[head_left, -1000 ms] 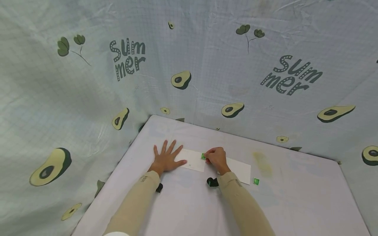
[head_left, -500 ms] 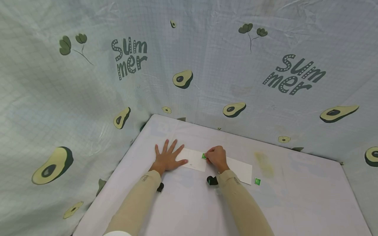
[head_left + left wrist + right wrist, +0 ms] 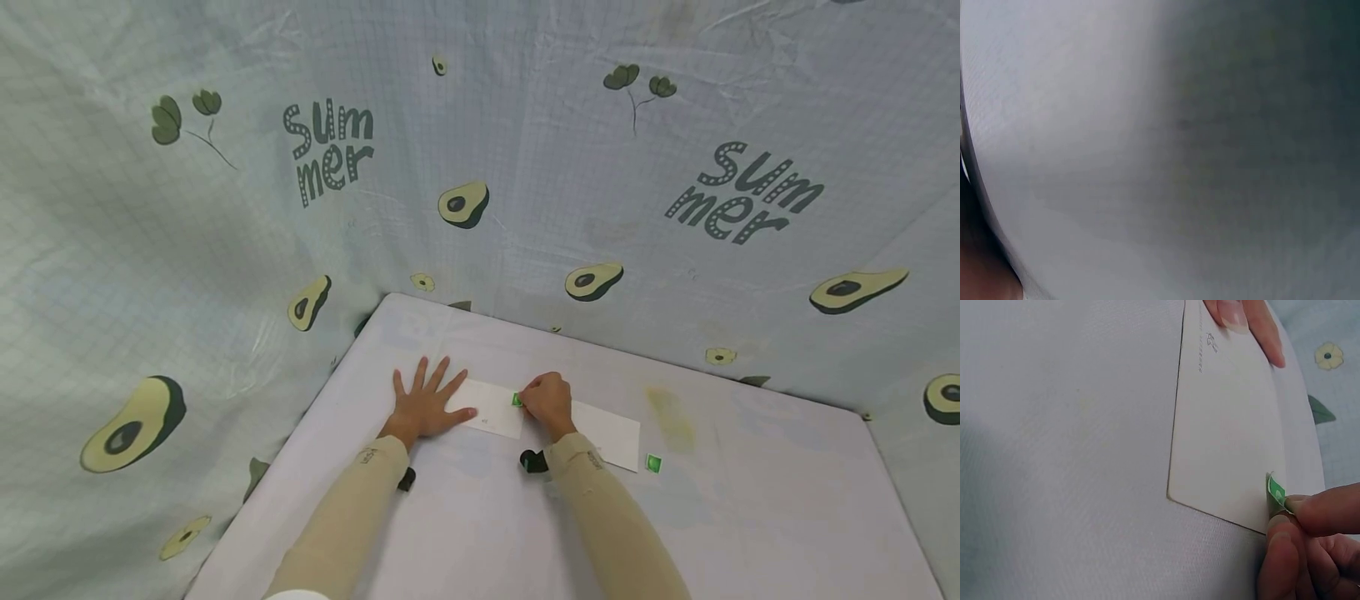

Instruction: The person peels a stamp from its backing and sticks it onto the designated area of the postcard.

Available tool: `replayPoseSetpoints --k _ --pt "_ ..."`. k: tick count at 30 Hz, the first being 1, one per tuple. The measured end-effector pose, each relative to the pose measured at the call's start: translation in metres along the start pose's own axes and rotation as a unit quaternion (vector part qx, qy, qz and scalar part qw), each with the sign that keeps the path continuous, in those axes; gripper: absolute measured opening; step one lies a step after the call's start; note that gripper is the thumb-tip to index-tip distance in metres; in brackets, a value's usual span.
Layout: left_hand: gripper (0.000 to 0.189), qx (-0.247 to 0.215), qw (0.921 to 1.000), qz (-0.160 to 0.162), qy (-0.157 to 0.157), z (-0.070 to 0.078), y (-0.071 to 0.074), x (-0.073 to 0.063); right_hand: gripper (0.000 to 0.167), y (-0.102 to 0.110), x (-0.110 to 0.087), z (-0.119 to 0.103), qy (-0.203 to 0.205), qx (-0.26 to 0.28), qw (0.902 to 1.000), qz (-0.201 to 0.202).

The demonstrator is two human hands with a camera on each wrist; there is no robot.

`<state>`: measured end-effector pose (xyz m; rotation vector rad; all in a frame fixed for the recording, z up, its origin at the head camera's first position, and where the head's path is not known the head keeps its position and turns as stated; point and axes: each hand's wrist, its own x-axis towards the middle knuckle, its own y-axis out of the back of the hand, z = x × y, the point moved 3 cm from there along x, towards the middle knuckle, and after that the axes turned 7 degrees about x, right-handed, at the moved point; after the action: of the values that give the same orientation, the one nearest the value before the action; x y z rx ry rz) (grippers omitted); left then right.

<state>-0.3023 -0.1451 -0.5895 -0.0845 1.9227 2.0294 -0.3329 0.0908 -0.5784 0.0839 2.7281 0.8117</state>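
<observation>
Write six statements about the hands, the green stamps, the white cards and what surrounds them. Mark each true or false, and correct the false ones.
1. The right hand pinches a green stamp. True.
2. The left hand is balled into a fist. False: the left hand has its fingers spread.
3. The left white card bears small markings. True.
4. The second green stamp lies on the right white card. False: the second green stamp lies on the table, beside the right white card.
5. The cloth backdrop shows avocados. True.
6. Both sleeves are red. False: the sleeves are beige.
</observation>
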Motion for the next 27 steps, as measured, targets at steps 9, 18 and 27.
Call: replayPoseSetpoints --k 9,18,27 --pt "0.088 0.000 1.0000 0.005 0.001 0.0007 -0.0033 -0.0006 0.014 -0.0001 -0.0048 -0.0029 -0.002 -0.031 0.9995 0.011" --pt "0.087 -0.009 0.9999 0.005 0.001 0.0021 -0.0024 -0.0035 0.019 -0.0013 -0.0064 -0.0039 -0.025 -0.047 0.9985 0.013" --pt "0.087 0.001 0.9999 0.011 0.003 0.0014 -0.0008 -0.0030 0.025 0.0003 -0.0022 -0.0010 -0.037 -0.056 0.9976 0.017"
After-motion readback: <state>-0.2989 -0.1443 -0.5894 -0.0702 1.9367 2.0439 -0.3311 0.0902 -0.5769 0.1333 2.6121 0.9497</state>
